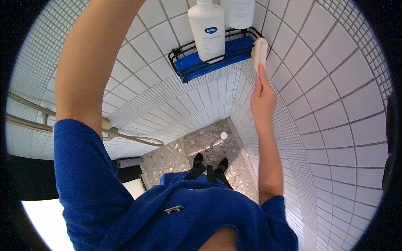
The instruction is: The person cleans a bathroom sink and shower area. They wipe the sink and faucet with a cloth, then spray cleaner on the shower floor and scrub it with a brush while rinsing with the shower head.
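Observation:
My right hand grips a white, oblong brush with pale bristles, held at the right end of a black wire shelf. The shelf has a blue base and carries a white pump bottle, with a second white bottle behind it to the right. My left forearm reaches up past the top edge, so that hand is out of view.
White tiled walls meet in the corner below the shelf. Metal shower pipes and a hose run along the left. The speckled floor has a white round piece near my feet. A grey roll lies at lower left.

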A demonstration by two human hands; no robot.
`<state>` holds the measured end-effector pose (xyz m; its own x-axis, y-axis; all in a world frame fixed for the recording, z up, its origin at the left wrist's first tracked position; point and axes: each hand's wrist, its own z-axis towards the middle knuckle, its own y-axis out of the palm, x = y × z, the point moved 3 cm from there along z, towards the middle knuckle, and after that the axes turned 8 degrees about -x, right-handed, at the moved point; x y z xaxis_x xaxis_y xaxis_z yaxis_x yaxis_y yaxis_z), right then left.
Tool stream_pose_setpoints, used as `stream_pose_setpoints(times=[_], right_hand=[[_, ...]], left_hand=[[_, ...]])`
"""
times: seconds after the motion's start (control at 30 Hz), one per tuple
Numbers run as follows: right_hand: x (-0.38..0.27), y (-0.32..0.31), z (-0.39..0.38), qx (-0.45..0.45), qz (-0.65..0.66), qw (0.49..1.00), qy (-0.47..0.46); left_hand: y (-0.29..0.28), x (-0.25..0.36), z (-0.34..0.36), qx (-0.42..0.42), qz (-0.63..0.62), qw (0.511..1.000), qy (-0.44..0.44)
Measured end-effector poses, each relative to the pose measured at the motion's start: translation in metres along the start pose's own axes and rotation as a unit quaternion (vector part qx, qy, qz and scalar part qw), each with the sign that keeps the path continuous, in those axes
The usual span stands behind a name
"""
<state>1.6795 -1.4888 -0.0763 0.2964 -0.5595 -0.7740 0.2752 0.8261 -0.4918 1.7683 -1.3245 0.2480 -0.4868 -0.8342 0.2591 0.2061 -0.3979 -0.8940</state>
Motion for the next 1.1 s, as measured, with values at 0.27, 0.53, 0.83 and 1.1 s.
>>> stream_pose_setpoints(times=[0.27, 0.53, 0.83, 1.1], right_hand=[[-0.087, -0.051, 0.115, -0.226, -0.472, 0.837, -0.163], [-0.084, -0.042, 0.112, -0.328, -0.336, 0.854, -0.222], [-0.029, 0.024, -0.024, 0.037, -0.035, 0.992, -0.114], [0.001, 0.029, -0.004, 0.041, 0.012, 0.999, -0.022]], left_hand=[[-0.009, -0.006, -0.011, 0.11, -0.011, 0.994, 0.008], [0.018, -0.02, 0.018, 0.055, 0.054, 0.996, -0.035], [0.03, -0.011, 0.005, 0.101, -0.047, 0.993, -0.046], [0.053, -0.012, 0.001, 0.085, 0.004, 0.996, -0.028]])
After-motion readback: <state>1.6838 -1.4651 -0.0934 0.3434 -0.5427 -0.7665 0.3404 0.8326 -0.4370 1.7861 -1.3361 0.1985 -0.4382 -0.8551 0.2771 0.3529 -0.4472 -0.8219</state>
